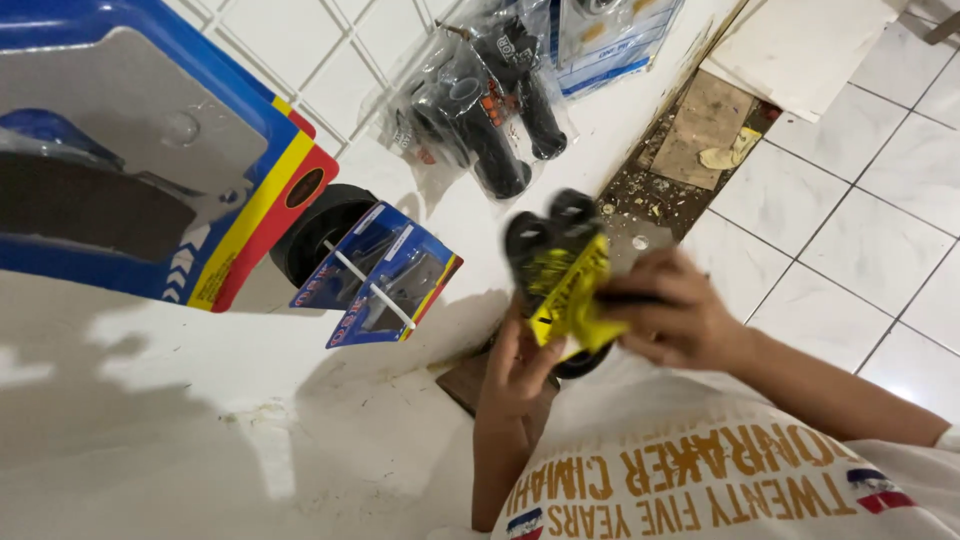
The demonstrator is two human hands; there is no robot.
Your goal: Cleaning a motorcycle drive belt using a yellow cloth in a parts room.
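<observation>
Two bare hands at chest height, left hand [515, 365] and right hand [672, 315], fingers closed on a yellow-carded pack of black grips [562, 280], beyond it blue blister packs [385, 275] on wall hooks, bagged black grips [480, 105] higher up, tiled floor [850, 200] to the right.

Much here is smeared, covered or cropped

The black-and-yellow pack [562, 270] is motion-blurred, so its contents stay unclear; the right hand [672, 318] covers its right end and the left hand [515, 365] its lower edge, their grip hard to read; the large blue card [130, 150] runs off the left and top edges; the bagged black grips [485, 100] are cut at the top, as is the blue-edged packet [610, 35]; a dark round thing [315, 235] sits half hidden behind the small blue card [385, 280].
</observation>
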